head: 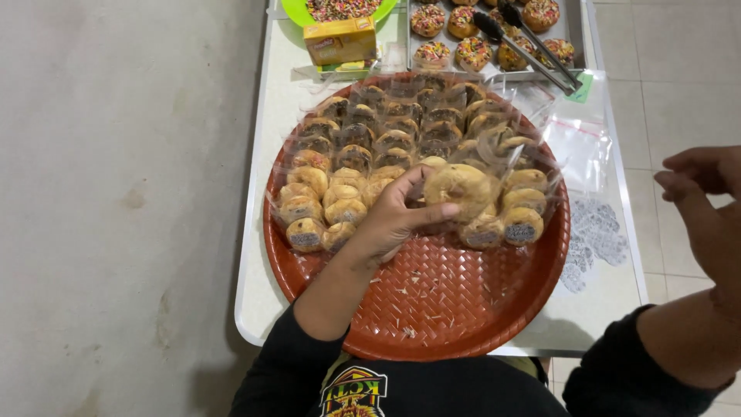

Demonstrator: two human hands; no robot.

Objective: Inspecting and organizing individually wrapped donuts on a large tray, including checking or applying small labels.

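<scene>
Right now the left hand (390,220) has its grip pinched on a wrapped donut (461,188), thumb under and fingers over it, above the round woven tray (440,301). Around the grip lie rows of bagged donuts (363,154) — past them a metal pan (575,38) with tongs (532,48). Off to the side, the right hand (706,208) hangs loosely spread, holding nothing, beyond the tabletop (266,255).

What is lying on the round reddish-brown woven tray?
The round reddish-brown woven tray holds rows of doughnuts wrapped in clear plastic bags across its far half. The left hand grips one bagged doughnut, covering some beneath. Near half: only crumbs.
</scene>
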